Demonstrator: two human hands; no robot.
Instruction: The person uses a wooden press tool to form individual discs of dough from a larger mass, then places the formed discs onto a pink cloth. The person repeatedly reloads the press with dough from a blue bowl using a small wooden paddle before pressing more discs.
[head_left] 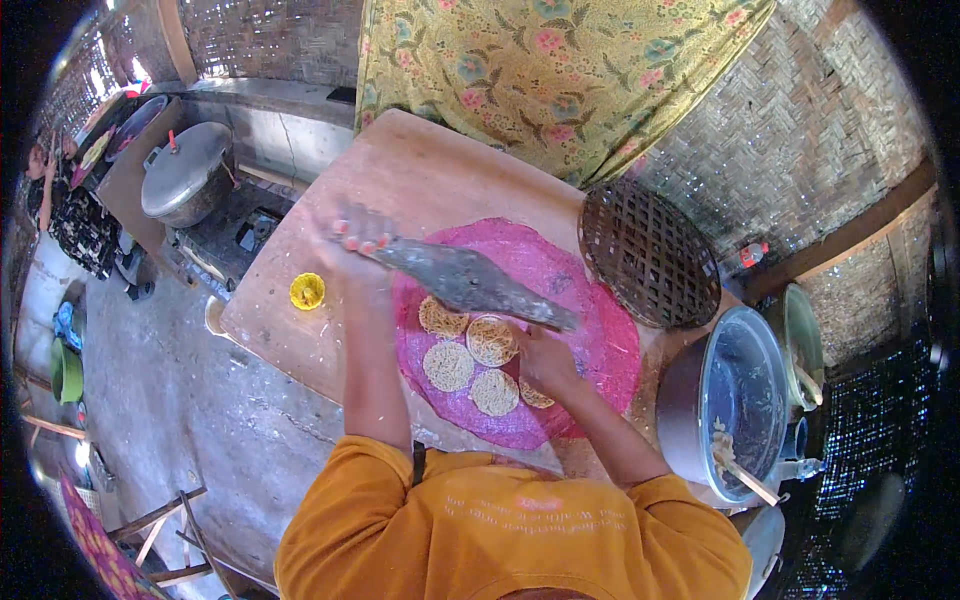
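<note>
Left to right. One lidded metal pot [187, 172] sits on a stove, far left. One small yellow cup [307, 291] stands on the wooden table [420, 175], near its left edge.

My left hand [355, 240] is closed around the handle end of one long flat grey paddle [470, 283]. The paddle runs down to the right, above the pink sheet [585, 300], and its far tip ends just above my right hand [545, 360].

One pink sheet is spread over the middle of the table. On it I count five round noodle discs [449, 366], pale yellow, thin, lacy and of much the same size, packed in a tight cluster between my two arms. One of them sits inside a round ring mould [491, 340]; another is half hidden under my right hand.

My right hand rests on the sheet with its fingers bent down onto the cluster, touching the discs. I cannot tell whether it pinches anything.

One dark woven round tray [648, 252] lies on the right corner of the table. One big metal pot [735, 405] stands on the right, with one wooden stick leaning inside it.
</note>
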